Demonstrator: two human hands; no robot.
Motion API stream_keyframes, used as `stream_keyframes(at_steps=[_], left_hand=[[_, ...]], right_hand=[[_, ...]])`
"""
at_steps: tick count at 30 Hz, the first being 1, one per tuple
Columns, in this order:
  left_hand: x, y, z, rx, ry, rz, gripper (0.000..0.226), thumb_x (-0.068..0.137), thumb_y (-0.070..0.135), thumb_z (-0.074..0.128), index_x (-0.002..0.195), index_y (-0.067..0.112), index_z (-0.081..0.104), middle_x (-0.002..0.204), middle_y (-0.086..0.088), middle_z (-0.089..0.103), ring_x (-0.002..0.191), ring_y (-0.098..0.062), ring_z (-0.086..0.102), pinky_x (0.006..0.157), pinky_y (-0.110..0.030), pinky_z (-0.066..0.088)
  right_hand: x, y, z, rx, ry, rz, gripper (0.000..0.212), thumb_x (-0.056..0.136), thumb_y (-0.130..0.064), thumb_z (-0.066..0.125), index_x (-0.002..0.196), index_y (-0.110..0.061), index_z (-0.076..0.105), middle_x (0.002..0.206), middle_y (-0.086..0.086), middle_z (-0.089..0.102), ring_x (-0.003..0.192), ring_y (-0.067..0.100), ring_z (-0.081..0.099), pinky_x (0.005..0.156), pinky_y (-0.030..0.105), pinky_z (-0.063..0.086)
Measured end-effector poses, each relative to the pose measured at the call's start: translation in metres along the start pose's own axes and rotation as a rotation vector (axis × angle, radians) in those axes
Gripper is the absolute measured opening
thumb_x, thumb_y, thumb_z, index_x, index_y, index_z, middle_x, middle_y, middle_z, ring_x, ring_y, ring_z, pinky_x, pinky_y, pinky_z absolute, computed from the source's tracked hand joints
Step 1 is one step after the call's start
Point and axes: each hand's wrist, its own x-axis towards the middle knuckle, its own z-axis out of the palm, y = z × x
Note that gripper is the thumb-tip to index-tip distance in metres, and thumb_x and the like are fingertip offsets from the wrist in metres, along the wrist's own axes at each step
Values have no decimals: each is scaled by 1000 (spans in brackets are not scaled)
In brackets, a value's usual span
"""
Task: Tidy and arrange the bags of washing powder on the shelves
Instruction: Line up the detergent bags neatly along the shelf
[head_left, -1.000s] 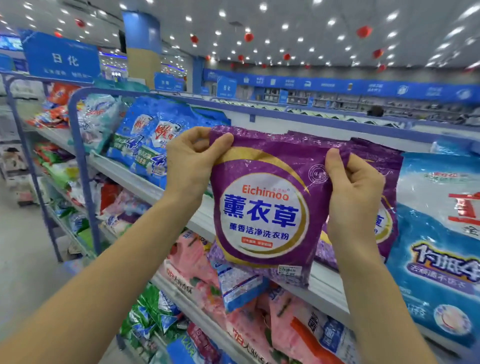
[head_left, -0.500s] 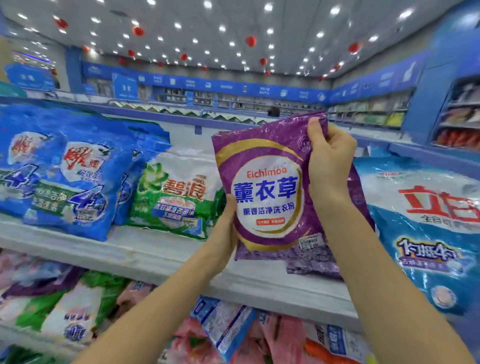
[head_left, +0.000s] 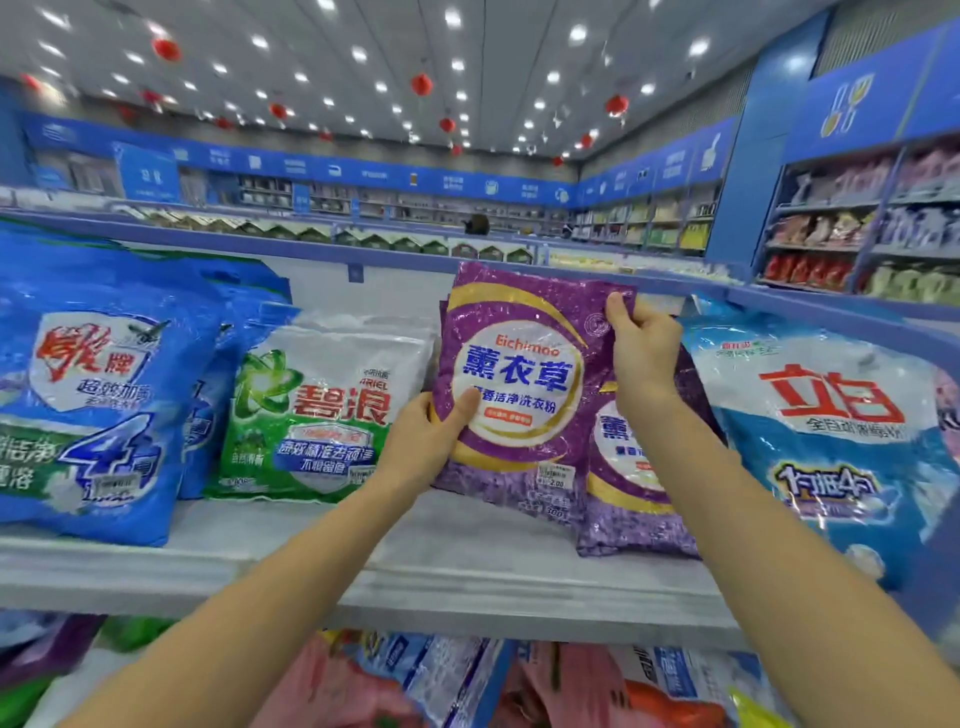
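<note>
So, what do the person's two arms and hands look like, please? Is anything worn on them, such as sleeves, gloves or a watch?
The left forearm and the right forearm are bare up to the frame edge, with no sleeve in view. The left hand and the right hand wear no gloves. No watch, bracelet or ring shows on the visible sides.

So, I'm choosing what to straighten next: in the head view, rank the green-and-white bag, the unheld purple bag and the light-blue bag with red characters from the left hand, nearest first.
From the left hand:
1. Green-and-white plastic bag: beside it, left.
2. Unheld purple plastic bag: to its right.
3. Light-blue plastic bag with red characters: far right.
</note>
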Motion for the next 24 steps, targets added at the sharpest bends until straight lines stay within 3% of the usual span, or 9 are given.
stream_keyframes(at_steps=[4, 6, 8, 9, 11, 15, 17, 20, 24], left_hand=[[4, -16, -1, -22, -155, -186, 35, 86, 61, 41, 89, 32, 61, 72, 24, 66, 66, 9, 63, 57, -5, 47], [11, -26, -3, -77, -194, -343, 41, 92, 53, 44, 108, 20, 61, 93, 9, 70, 79, -3, 65, 67, -11, 49], [18, -30, -3, -151, -203, -462, 50, 93, 48, 47, 122, 8, 57, 116, -5, 67, 91, -15, 64, 78, -24, 49], [21, -31, -3, -187, -196, -489, 49, 94, 46, 47, 123, 8, 57, 119, -7, 66, 90, -15, 63, 77, -25, 48], [24, -31, 0, -242, -164, -521, 41, 95, 46, 47, 111, 11, 62, 113, -6, 67, 85, -13, 62, 73, -26, 47], [27, -31, 13, -339, -42, -587, 38, 95, 50, 44, 95, 15, 61, 85, 1, 66, 76, -13, 61, 58, -26, 45], [28, -30, 17, -347, -3, -584, 42, 95, 50, 43, 102, 13, 61, 84, 1, 66, 74, -13, 61, 56, -24, 45], [27, -29, 22, -313, 26, -589, 54, 96, 50, 41, 125, 6, 54, 110, -5, 65, 89, -18, 59, 70, -28, 46], [26, -26, 20, -305, 44, -554, 58, 94, 47, 49, 136, 9, 43, 128, -8, 59, 108, -24, 58, 87, -35, 45]], right_hand=[[3, 24, 15, -39, -97, 124, 38, 94, -23, 55, 71, 7, 52, 66, 10, 35, 63, 18, 30, 62, 31, 24], [6, 37, 23, -45, -125, 241, 47, 94, -24, 54, 93, 22, 52, 75, 14, 43, 76, 17, 40, 67, 31, 30], [14, 42, 30, -38, -138, 322, 42, 95, -25, 54, 92, 16, 56, 82, 18, 52, 81, 20, 48, 72, 34, 39], [19, 43, 33, -28, -142, 354, 32, 94, -25, 55, 87, 6, 60, 89, 17, 59, 86, 24, 54, 79, 38, 45], [27, 44, 38, 5, -145, 418, 19, 93, -24, 57, 97, -6, 61, 111, 17, 63, 106, 32, 59, 95, 45, 47], [31, 51, 44, 57, -139, 489, 35, 94, -23, 56, 121, 0, 55, 121, 18, 60, 113, 34, 56, 100, 49, 44], [33, 52, 44, 64, -120, 495, 38, 94, -22, 56, 125, 1, 54, 123, 17, 59, 115, 33, 56, 101, 49, 43], [34, 49, 42, 39, -109, 437, 35, 94, -21, 56, 123, -1, 56, 123, 13, 60, 114, 29, 55, 101, 44, 43], [23, 29, 25, -148, -52, 188, 27, 93, -17, 54, 118, -9, 58, 115, 6, 61, 94, 14, 54, 82, 27, 42]])
